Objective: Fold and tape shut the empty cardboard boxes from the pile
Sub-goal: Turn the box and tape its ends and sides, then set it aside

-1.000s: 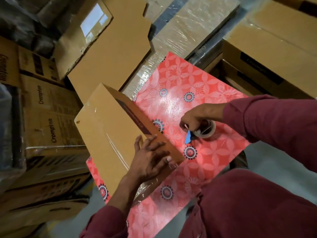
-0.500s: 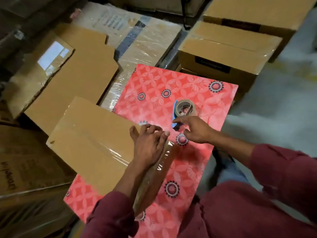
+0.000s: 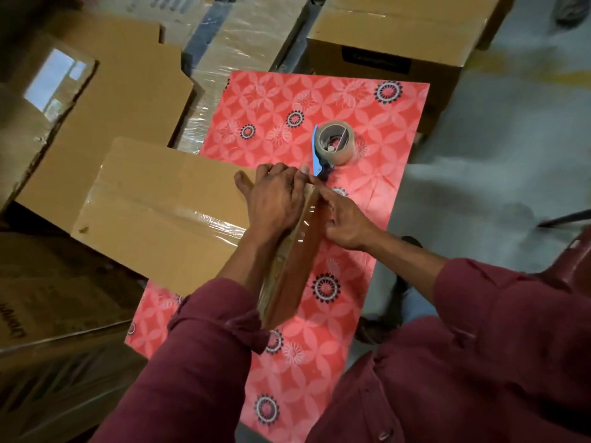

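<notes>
- Head view, far left: stacked cartons [image 3: 38, 302] stand in shadow, with printing on their sides too blurred to read.
- Next to them, further back, a flattened box [image 3: 128, 100] lies open, and a torn flap with a pale label [image 3: 54, 78] sits at its left edge.
- Right of centre-left, the cardboard box [image 3: 160, 212] being worked on lies with its broad face up. It rests partly on the bench [image 3: 377, 129], which is covered in a red floral sheet, and its left part overhangs the bench edge. A strip of clear tape [image 3: 204, 219] runs across its top face toward the hands.
- At the box's right edge, the left hand [image 3: 275, 199] lies on top of the cardboard, palm down, fingers together and reaching over the edge; it presses rather than grips.
- Just beside it, touching the same edge from the other side, the right hand [image 3: 345, 219] has its forefinger stretched out along the box's narrow side face and the other fingers curled under. Whether they pinch the tape there I cannot tell.
- Both forearms wear maroon sleeves [image 3: 204, 346].
- Beyond the hands, near their fingertips, a roll of tape [image 3: 335, 145] in a blue dispenser lies on the bench, apart from both hands.
- Further back and right, a closed carton [image 3: 399, 36] stands behind the bench, and grey floor [image 3: 495, 155] fills the right side.
</notes>
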{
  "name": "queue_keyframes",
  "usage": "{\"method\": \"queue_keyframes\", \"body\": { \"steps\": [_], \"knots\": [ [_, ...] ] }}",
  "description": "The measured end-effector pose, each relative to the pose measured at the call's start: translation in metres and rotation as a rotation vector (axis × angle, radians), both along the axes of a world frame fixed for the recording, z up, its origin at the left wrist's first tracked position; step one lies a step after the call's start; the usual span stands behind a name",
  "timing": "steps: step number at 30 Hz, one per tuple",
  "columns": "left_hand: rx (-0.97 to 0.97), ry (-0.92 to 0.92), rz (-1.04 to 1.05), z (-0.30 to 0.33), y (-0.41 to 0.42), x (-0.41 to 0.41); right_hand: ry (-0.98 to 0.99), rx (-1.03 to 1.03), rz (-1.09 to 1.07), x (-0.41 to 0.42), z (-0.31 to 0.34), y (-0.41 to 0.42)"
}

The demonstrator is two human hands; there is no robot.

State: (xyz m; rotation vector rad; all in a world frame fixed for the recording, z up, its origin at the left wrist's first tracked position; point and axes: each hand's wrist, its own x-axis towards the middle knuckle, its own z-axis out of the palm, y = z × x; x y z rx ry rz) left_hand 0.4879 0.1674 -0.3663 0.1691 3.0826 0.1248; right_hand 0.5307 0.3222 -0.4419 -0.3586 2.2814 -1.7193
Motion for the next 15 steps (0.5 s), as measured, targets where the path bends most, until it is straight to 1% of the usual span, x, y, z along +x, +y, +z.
{"method": "queue_keyframes", "body": {
  "steps": [2,7,10,12,13,15],
  "knots": [
    [-0.005,0.006,-0.008,-0.002,-0.001,0.001,0.038,0.035,-0.014,0.017,-0.002,-0.009],
    [-0.043,-0.009,-0.003,-0.005,-0.002,-0.002,0.205,0.121,-0.085,0.047,-0.002,-0.039],
    [-0.032,-0.010,-0.006,-0.005,-0.002,0.000,0.185,0.180,-0.043,0.062,0.000,-0.037],
    [-0.019,-0.011,-0.006,-0.003,0.000,0.001,0.165,0.247,0.037,0.076,0.002,-0.023],
    [-0.014,-0.016,-0.004,-0.003,0.000,0.001,0.185,0.270,0.075,0.082,0.002,-0.013],
    [-0.008,-0.028,-0.002,-0.002,0.000,0.000,0.186,0.227,0.081,0.092,0.004,0.003]
  ]
}}
